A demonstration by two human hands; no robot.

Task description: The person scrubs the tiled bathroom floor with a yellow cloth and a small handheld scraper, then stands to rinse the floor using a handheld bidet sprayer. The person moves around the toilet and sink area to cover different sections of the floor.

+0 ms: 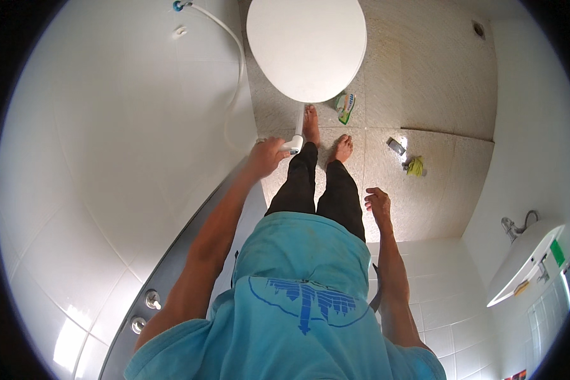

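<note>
My left hand (269,157) is closed around a white bidet sprayer (291,146), low beside the left wall. A pale hose (237,47) curves down from a blue fitting on that wall toward the hand. Just beyond the sprayer, a narrow white length extends toward the toilet; I cannot tell whether it is pipe or water. The toilet's white lid (307,47) is down, filling the top middle. My right hand (378,202) hangs by my right leg, fingers loosely bent and apart, with nothing visible in it.
Near my bare feet lies a green and white packet (346,107). Farther right on the floor are a small grey block (396,146) and a yellow-green cloth (415,166). A white washbasin (522,266) juts from the right wall. A floor drain (478,29) sits at the far right.
</note>
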